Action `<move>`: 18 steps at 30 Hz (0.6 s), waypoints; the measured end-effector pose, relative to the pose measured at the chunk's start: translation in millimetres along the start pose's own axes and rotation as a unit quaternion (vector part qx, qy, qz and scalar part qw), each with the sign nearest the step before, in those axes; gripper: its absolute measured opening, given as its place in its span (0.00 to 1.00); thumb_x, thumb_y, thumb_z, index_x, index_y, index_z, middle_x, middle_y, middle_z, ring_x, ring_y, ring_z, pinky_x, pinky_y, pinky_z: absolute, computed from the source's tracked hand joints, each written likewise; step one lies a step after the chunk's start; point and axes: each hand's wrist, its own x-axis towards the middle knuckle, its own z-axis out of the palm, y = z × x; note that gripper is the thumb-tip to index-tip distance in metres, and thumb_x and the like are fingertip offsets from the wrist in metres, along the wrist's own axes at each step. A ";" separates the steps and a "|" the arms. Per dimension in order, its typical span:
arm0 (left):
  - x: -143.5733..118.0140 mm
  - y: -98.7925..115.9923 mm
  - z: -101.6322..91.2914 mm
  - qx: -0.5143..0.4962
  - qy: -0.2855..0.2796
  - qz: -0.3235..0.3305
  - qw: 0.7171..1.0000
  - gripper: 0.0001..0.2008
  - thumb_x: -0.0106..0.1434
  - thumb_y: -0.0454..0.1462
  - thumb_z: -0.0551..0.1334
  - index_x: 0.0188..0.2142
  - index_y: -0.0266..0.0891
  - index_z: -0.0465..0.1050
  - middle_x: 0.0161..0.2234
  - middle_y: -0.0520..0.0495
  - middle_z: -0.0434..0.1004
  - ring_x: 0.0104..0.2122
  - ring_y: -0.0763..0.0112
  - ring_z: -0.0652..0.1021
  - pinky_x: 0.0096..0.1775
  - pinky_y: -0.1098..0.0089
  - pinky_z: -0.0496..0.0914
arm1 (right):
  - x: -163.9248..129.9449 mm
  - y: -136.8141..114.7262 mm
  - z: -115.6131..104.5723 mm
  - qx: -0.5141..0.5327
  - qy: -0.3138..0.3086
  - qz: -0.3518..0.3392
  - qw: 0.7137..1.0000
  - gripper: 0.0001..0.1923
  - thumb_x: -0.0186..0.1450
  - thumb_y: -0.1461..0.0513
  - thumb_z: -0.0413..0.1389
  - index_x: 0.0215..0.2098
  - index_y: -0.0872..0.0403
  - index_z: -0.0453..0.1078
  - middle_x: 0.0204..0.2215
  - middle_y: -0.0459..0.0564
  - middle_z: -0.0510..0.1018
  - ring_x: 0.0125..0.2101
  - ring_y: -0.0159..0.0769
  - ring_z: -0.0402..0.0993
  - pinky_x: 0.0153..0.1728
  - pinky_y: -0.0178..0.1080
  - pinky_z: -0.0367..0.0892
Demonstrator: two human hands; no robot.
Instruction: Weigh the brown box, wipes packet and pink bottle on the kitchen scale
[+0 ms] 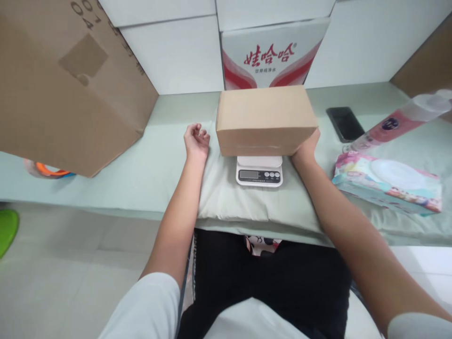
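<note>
Small brown cardboard box [265, 118] sits on a white digital scale [259, 171], flaps shut, contents not visible. Scale stands on a pale green cloth [226, 197] covering the table, its display facing the person.

Right hand [308, 143] is against the box's right near corner, touching it; fingers hidden behind the box, so cannot tell whether they grasp or only rest there. Left hand [196, 139] lies on the cloth just left of the box, apart from it, fingers curled loosely inward, holding nothing.

Large brown carton [67, 84] at left, closed. White and red printed carton [273, 52] stands directly behind the small box. Black phone [345, 123] lies flat at right. Wet-wipe pack [386, 182] with white lid, closed. Bottle with pink label [399, 123] lies tilted beside it
</note>
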 end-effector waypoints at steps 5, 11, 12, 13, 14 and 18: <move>4.0 -6.9 -3.1 0.021 -0.032 0.004 0.999 0.18 0.63 0.38 0.67 0.28 0.41 0.56 0.24 0.57 0.60 0.19 0.82 0.61 0.24 0.74 0.55 | -3.2 -10.0 0.0 -0.007 -0.009 0.006 1.000 0.09 0.67 0.66 0.54 0.27 0.54 0.63 0.33 0.47 0.74 0.42 0.31 0.68 0.50 0.36 0.67; 8.9 -8.5 -6.0 0.047 -0.056 0.009 0.997 0.21 0.65 0.40 0.66 0.26 0.42 0.52 0.21 0.58 0.54 0.18 0.80 0.60 0.22 0.74 0.56 | -0.2 -2.3 -0.1 0.019 -0.005 0.011 1.000 0.08 0.67 0.65 0.56 0.30 0.54 0.63 0.36 0.47 0.76 0.39 0.29 0.67 0.50 0.34 0.67; 10.0 -8.4 -6.6 0.052 -0.055 0.010 0.997 0.22 0.65 0.41 0.66 0.26 0.42 0.52 0.21 0.58 0.53 0.18 0.81 0.59 0.22 0.74 0.57 | 0.9 0.5 -0.2 0.019 -0.006 0.007 1.000 0.08 0.67 0.65 0.56 0.30 0.54 0.63 0.35 0.47 0.76 0.39 0.29 0.67 0.50 0.34 0.68; 10.8 -8.4 -7.4 0.059 -0.052 0.012 0.997 0.22 0.65 0.41 0.66 0.26 0.42 0.52 0.21 0.57 0.53 0.18 0.81 0.59 0.22 0.74 0.57 | 1.9 3.3 -0.4 0.019 -0.009 0.003 1.000 0.08 0.67 0.66 0.56 0.30 0.53 0.62 0.35 0.47 0.76 0.39 0.29 0.67 0.49 0.34 0.68; 11.5 -8.4 -8.2 0.066 -0.049 0.014 0.996 0.22 0.65 0.41 0.66 0.26 0.42 0.52 0.22 0.57 0.54 0.18 0.81 0.60 0.22 0.74 0.57 | 2.8 6.1 -0.7 0.019 -0.015 0.000 1.000 0.08 0.67 0.66 0.56 0.30 0.53 0.62 0.34 0.46 0.76 0.38 0.28 0.67 0.49 0.34 0.69; 10.0 -7.4 -10.9 0.111 -0.039 0.027 0.993 0.20 0.65 0.44 0.66 0.27 0.41 0.55 0.25 0.56 0.59 0.21 0.81 0.65 0.26 0.76 0.60 | 5.1 15.9 -2.6 0.021 -0.040 -0.003 0.999 0.04 0.65 0.63 0.57 0.36 0.53 0.65 0.34 0.44 0.75 0.38 0.30 0.69 0.47 0.37 0.72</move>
